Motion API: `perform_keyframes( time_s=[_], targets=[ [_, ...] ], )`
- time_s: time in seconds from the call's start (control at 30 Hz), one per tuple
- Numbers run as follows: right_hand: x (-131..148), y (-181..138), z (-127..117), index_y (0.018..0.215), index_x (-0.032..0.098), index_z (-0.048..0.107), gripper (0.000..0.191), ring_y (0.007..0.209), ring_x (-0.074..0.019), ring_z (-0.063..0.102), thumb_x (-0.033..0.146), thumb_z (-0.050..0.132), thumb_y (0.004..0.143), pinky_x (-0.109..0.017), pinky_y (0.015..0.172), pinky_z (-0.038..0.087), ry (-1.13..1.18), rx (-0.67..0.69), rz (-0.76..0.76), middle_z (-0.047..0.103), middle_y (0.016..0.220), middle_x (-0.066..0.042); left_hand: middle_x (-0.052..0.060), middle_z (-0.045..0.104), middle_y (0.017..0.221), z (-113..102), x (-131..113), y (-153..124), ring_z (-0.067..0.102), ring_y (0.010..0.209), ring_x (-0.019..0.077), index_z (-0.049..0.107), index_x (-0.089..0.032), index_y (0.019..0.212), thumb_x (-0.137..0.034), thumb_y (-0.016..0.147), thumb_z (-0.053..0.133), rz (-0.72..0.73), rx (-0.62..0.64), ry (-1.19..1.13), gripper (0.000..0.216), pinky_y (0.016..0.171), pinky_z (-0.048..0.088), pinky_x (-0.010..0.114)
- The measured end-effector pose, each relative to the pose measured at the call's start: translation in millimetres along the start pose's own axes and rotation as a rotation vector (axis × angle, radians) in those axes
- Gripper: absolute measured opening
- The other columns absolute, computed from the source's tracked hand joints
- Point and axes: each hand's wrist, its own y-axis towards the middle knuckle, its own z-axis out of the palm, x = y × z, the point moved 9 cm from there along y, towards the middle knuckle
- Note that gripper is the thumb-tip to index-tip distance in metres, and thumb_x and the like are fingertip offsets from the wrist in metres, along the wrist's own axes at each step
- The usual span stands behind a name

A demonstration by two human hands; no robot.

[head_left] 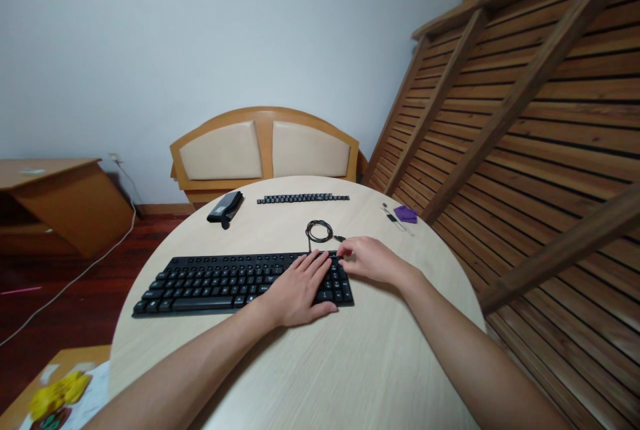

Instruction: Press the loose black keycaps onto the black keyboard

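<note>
A black keyboard [215, 283] lies across the light wooden round table [390, 363]. My left hand [300, 289] rests flat with fingers stretched over its right part, covering several keys. At the keyboard's back right corner, my right hand [370, 259] has thumb and fingers bent together against the number-pad keys. What sits between those fingertips is too small to make out. Behind the keyboard lies its coiled black cable [319, 231], with the plug close to my right hand. Farther back, several loose black keycaps [303, 198] stand in rows.
A dark folded pouch [226, 209] lies at the table's back left. Thin tools [395, 217] and a purple cloth [405, 214] lie at the back right. Beyond are a padded headboard [267, 150] and a leaning slatted wooden frame [540, 150]. A yellow item [60, 395] is at lower left.
</note>
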Motion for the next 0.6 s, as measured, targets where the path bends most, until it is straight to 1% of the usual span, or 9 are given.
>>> perform_keyframes(
  time_s=[0.13, 0.23, 0.3, 0.37, 0.47, 0.6],
  targets=[
    [6.4, -0.6, -1.4, 0.092, 0.023, 0.075, 0.017, 0.086, -0.0218, 0.067, 0.029, 0.061, 0.084, -0.028, 0.074, 0.044, -0.053, -0.010, -0.006, 0.075, 0.094, -0.007, 0.017, 0.026, 0.161, 0.2, 0.5, 0.6, 0.020, 0.150, 0.0338, 0.026, -0.009, 0.154, -0.072, 0.093, 0.036, 0.000, -0.005, 0.001, 0.089, 0.120, 0.021, 0.048],
    [6.6, -0.7, -2.5, 0.091, 0.022, 0.076, 0.017, 0.084, -0.0219, 0.068, 0.028, 0.062, 0.084, -0.028, 0.073, 0.044, -0.048, -0.017, 0.001, 0.076, 0.094, -0.007, 0.018, 0.027, 0.161, -0.9, 0.2, 0.5, 0.020, 0.150, 0.0342, 0.027, -0.010, 0.154, -0.072, 0.092, 0.038, 0.001, -0.017, -0.003, 0.088, 0.120, 0.022, 0.049],
    [3.3, -0.5, -2.1, 0.090, 0.022, 0.077, 0.018, 0.082, -0.0215, 0.067, 0.029, 0.062, 0.085, -0.028, 0.072, 0.045, 0.018, -0.016, -0.005, 0.076, 0.092, -0.007, 0.017, 0.029, 0.160, -2.0, -0.2, 0.2, 0.022, 0.150, 0.0344, 0.027, -0.011, 0.154, -0.072, 0.092, 0.039, 0.001, -0.025, -0.007, 0.088, 0.119, 0.022, 0.049],
    [-2.7, 0.0, 0.8, 0.092, 0.021, 0.078, 0.023, 0.081, -0.0206, 0.067, 0.032, 0.057, 0.090, -0.028, 0.073, 0.045, 0.147, -0.002, -0.018, 0.076, 0.090, -0.006, 0.017, 0.031, 0.159, -3.3, -0.7, -0.2, 0.024, 0.149, 0.0347, 0.028, -0.012, 0.154, -0.072, 0.092, 0.040, 0.002, -0.040, -0.009, 0.086, 0.119, 0.023, 0.050],
    [-18.0, 1.7, 5.8, 0.101, 0.020, 0.077, 0.029, 0.080, -0.0197, 0.067, 0.035, 0.054, 0.093, -0.028, 0.073, 0.047, 0.323, -0.012, 0.008, 0.076, 0.093, -0.006, 0.017, 0.034, 0.158, -4.9, -1.2, -0.8, 0.029, 0.146, 0.0350, 0.031, -0.013, 0.152, -0.071, 0.092, 0.041, 0.014, -0.072, -0.007, 0.084, 0.118, 0.025, 0.050],
    [-33.5, 3.9, 11.6, 0.109, 0.018, 0.074, 0.033, 0.081, -0.0201, 0.065, 0.040, 0.058, 0.092, -0.030, 0.075, 0.047, 0.348, -0.054, 0.058, 0.075, 0.098, -0.008, 0.018, 0.041, 0.153, -7.3, -2.1, -1.1, 0.034, 0.142, 0.0349, 0.035, -0.013, 0.149, -0.069, 0.091, 0.044, 0.039, -0.114, -0.004, 0.081, 0.117, 0.028, 0.050]
  ],
)
